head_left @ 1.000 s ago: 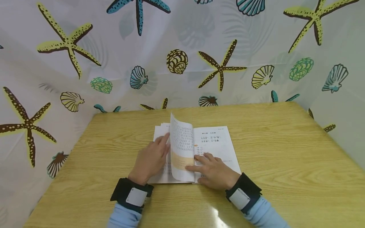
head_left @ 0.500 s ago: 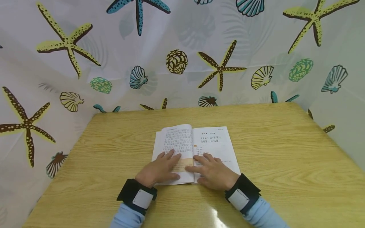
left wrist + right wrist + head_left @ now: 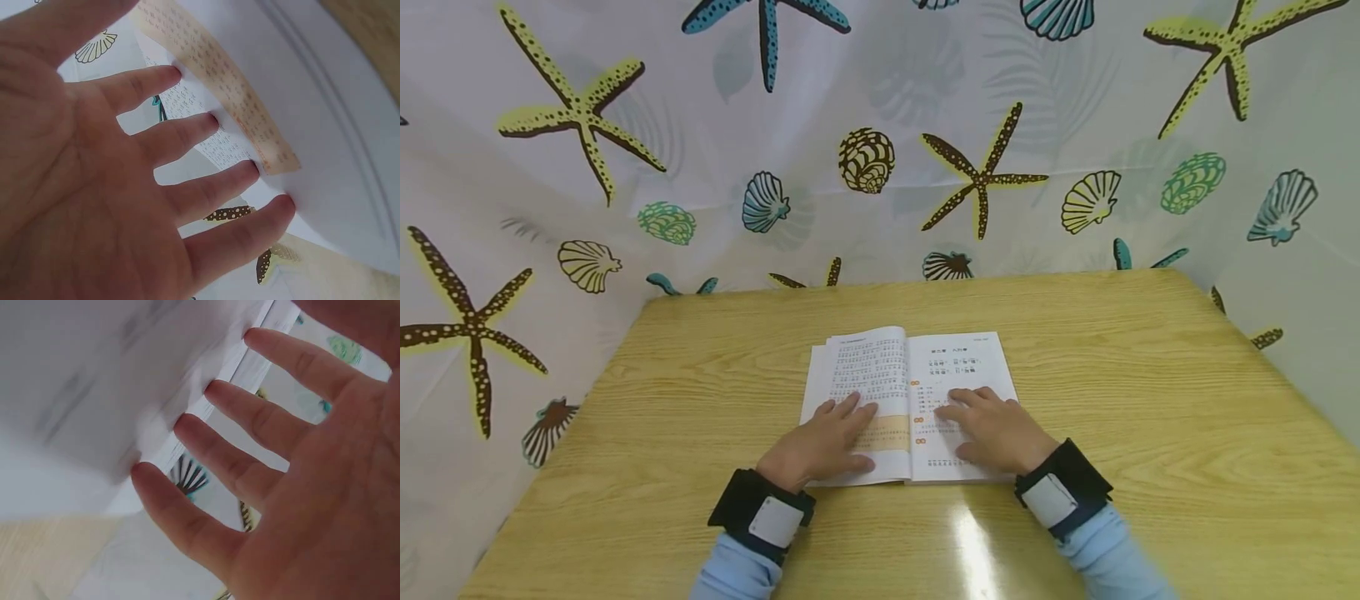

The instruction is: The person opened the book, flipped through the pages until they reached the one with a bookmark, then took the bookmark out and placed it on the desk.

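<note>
An open book (image 3: 962, 358) with printed white pages lies flat on the wooden table. On its left page, below several lines of text, runs a pale orange band (image 3: 883, 433). My left hand (image 3: 820, 442) rests on the lower part of that page with fingers spread; in the left wrist view its fingertips (image 3: 275, 206) touch the paper beside the band. Over the lower right page lies my right hand (image 3: 1003, 433), fingers spread and fairly straight. The right wrist view shows its fingertips (image 3: 147, 475) touching the page surface. Neither hand grips anything.
The wooden table (image 3: 1150, 375) extends around the book on all sides. Behind it and at both sides hangs a white cloth (image 3: 820, 100) printed with starfish and shells. Each wrist wears a black band (image 3: 1063, 487) with a pale plate.
A raised leaf has come down onto the left side, and my left hand has moved from its edge to lie on it. My right hand has shifted right, away from the spine.
</note>
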The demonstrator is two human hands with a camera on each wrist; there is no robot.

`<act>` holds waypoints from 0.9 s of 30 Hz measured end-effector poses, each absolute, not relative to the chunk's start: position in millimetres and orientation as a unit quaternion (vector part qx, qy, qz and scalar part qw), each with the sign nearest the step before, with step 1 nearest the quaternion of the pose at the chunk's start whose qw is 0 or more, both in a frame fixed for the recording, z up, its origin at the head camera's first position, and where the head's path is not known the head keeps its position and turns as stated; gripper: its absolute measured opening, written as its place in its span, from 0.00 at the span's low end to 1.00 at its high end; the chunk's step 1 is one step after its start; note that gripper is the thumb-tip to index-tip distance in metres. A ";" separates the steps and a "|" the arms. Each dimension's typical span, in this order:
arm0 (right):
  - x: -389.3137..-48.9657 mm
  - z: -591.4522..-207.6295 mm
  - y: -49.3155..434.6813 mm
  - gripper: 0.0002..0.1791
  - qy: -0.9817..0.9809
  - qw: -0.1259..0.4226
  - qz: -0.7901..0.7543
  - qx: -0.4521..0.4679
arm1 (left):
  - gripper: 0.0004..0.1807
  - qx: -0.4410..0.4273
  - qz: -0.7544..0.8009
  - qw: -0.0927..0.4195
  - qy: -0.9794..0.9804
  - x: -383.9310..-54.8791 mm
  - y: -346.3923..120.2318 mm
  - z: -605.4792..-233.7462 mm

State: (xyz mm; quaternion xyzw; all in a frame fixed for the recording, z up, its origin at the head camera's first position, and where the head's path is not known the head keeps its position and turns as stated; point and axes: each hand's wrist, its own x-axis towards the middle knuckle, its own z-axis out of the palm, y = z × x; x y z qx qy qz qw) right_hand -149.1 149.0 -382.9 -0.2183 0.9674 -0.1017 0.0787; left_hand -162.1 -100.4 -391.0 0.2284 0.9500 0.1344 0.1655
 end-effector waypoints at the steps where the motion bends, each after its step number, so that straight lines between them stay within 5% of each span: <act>1: -151.7 -382.6 154.1 0.26 0.970 0.082 -0.101 -0.204 | 0.41 0.229 0.134 0.166 0.950 -162.0 -100.3 -390.6; 11: -169.4 -387.7 203.6 0.25 0.976 0.089 -0.144 -0.136 | 0.40 0.227 0.137 0.163 0.950 -160.8 -100.1 -389.8; 27: -173.2 -386.9 207.6 0.26 0.976 0.115 -0.154 -0.102 | 0.40 0.217 0.140 0.161 0.952 -160.5 -99.2 -390.4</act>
